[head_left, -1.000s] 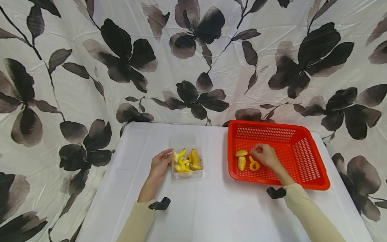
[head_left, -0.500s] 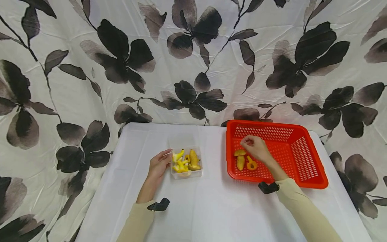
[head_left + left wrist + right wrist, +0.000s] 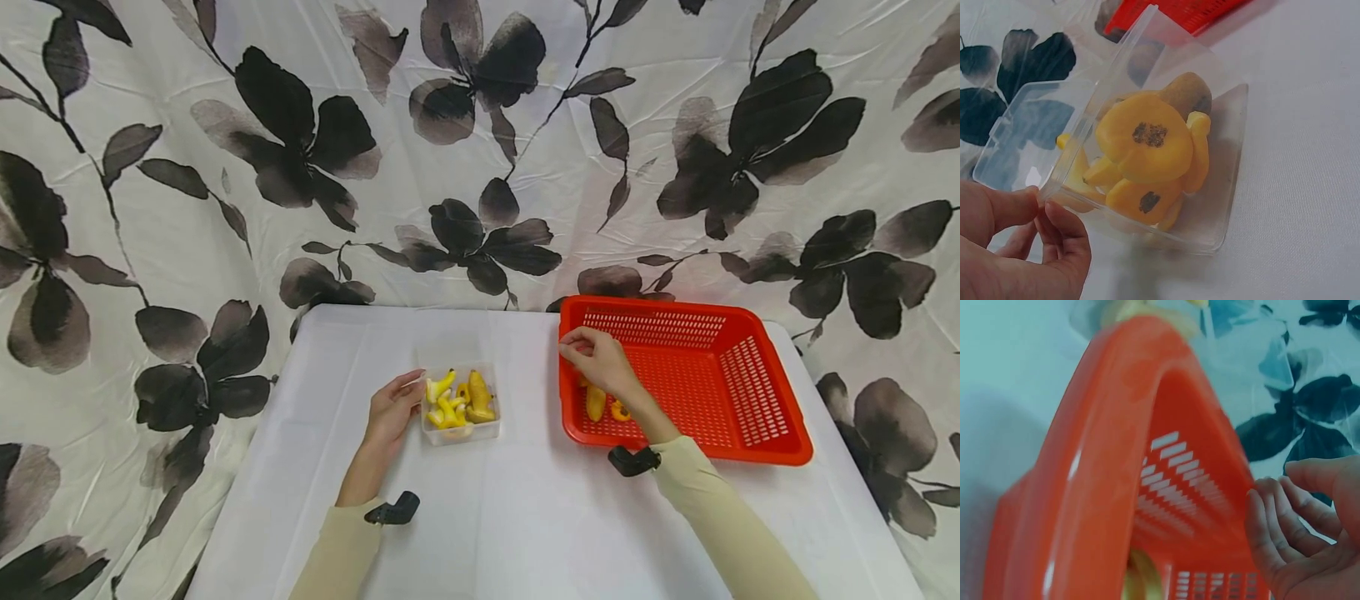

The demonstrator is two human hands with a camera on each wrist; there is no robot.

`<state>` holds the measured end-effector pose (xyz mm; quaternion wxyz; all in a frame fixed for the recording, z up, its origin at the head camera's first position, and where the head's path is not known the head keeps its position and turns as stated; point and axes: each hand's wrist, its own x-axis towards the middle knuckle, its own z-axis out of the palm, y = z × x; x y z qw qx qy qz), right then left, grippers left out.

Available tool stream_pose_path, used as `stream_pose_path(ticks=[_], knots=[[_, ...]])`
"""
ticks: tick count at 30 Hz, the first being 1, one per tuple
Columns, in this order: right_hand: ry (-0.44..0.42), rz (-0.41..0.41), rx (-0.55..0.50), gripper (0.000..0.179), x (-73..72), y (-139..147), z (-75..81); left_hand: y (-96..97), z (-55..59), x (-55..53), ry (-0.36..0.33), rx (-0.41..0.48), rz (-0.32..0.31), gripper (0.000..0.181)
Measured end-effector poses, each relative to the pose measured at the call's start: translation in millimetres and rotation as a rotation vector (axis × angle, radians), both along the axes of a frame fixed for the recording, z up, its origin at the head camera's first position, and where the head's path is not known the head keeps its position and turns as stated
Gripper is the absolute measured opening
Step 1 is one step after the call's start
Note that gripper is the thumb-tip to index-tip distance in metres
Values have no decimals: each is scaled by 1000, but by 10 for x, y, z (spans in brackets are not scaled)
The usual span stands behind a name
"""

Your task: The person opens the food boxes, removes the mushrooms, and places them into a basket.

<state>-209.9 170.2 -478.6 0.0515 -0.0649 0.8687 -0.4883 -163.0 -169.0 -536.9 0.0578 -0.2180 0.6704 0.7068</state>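
Observation:
My left hand pinches the left rim of a small clear plastic box on the table. Up close in the left wrist view, thumb and fingertips meet at the hinge edge, where the raised clear lid joins. Several yellow mushroom-shaped pieces fill the box, some with dark patches. My right hand hovers over the left rim of a red plastic basket, fingers loosely bent and nothing visible between them. Partly hidden beneath it lie a yellow mushroom-shaped piece and an orange ring-ended piece.
A white cloth covers the table. Behind it hangs a white curtain printed with dark flowers. Between box and basket runs a strip of white cloth. The basket has slotted side walls.
My right hand has moved left from inside the basket to above its left rim, now overlapping the pieces there. The left hand stays at the box.

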Motion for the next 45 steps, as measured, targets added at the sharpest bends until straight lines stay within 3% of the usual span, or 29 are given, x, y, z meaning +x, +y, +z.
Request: stream_pose_path(ticks=[15, 27, 35, 45], knots=[[7, 78, -58, 18, -2, -548, -10, -1, -3, 5, 13, 17, -1, 36], [76, 277, -93, 23, 33, -910, -186, 0, -2, 10, 16, 28, 7, 34], [27, 383, -95, 21, 88, -1134, -224, 7, -13, -6, 1, -1, 22, 34], [62, 324, -37, 19, 151, -1443, -295, 6, -5, 5, 25, 27, 18, 36]])
